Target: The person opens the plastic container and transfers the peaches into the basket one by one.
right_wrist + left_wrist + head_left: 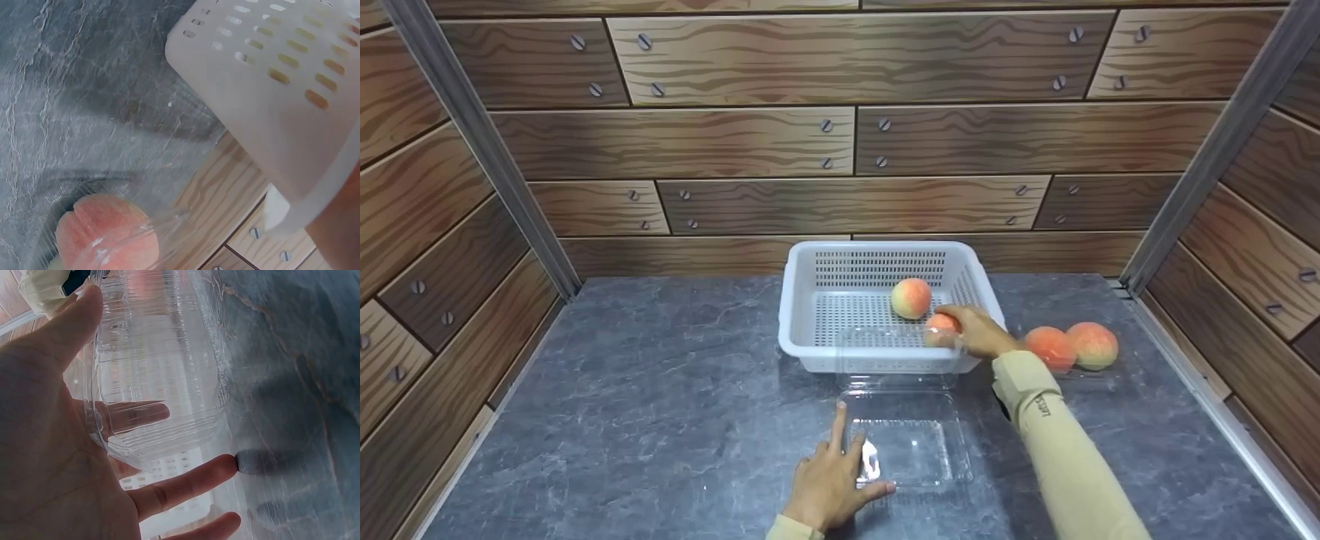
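My right hand [981, 331] reaches over the right front corner of a white plastic basket [789, 307] and grips a peach [940, 330] inside it. A second peach [911, 298] lies behind it on the basket floor. In front of the basket stands a clear plastic clamshell box [911, 450], its lid raised and overlapping the basket's front wall. My left hand [823, 484] rests at the box's left side, fingers spread and straight, thumb along the near edge. In the left wrist view the thumb touches the clear rim [97, 354]. The right wrist view hides the gripped peach behind the basket wall.
Two more peaches [1050, 348] [1093, 345] sit side by side to the right of the basket, with clear plastic around them. Wood-patterned panels [750, 142] enclose the grey marbled table [660, 420] at the back and both sides.
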The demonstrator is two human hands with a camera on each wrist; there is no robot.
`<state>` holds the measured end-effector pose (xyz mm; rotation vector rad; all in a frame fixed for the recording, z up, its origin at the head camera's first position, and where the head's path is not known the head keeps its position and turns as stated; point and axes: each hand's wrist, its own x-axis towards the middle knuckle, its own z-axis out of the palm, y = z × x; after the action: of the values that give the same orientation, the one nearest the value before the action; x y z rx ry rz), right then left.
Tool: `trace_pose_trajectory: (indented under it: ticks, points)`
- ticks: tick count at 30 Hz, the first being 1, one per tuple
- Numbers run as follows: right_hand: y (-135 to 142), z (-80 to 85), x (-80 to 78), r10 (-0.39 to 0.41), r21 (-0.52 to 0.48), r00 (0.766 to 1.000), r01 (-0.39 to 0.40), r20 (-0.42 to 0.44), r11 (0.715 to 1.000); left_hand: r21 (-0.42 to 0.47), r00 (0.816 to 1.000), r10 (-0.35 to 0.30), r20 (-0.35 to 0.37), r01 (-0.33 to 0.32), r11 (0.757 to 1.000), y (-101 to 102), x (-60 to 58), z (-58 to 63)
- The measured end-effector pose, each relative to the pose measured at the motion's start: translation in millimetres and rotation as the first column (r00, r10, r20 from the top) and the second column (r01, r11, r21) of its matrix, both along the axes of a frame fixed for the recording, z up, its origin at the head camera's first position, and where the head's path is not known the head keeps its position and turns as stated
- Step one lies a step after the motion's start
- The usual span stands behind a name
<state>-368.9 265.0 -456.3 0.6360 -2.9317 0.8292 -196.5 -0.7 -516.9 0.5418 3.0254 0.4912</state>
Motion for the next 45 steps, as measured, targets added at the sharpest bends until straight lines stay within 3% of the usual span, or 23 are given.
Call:
trace_pose_trajectory:
  ticks: [11,17,35,45]
  points:
    - [1.6,-7.6,-2.4,0.023,0.008,1.0,-0.023,-0.02,1.0,0.011,1.0,-0.016,0.007,0.015,1.0,2.0,0.3,0.9]
    - [-1.0,-7.8,-5.4,-0.025,0.033,0.999,0.025,0.02,0.999,0.043,1.0,-0.012,0.014,0.011,0.999,1.3,-0.6,1.7]
    - [-14.1,1.1,-2.5,-0.109,0.08,0.985,0.099,0.133,0.992,0.024,1.0,-0.008,0.021,0.007,1.0,1.3,-0.2,2.2]
    - [-18.3,-1.6,-1.7,-0.149,0.086,0.976,0.137,0.156,0.987,0.033,1.0,0.002,0.026,-0.002,0.999,-0.3,0.5,-0.1]
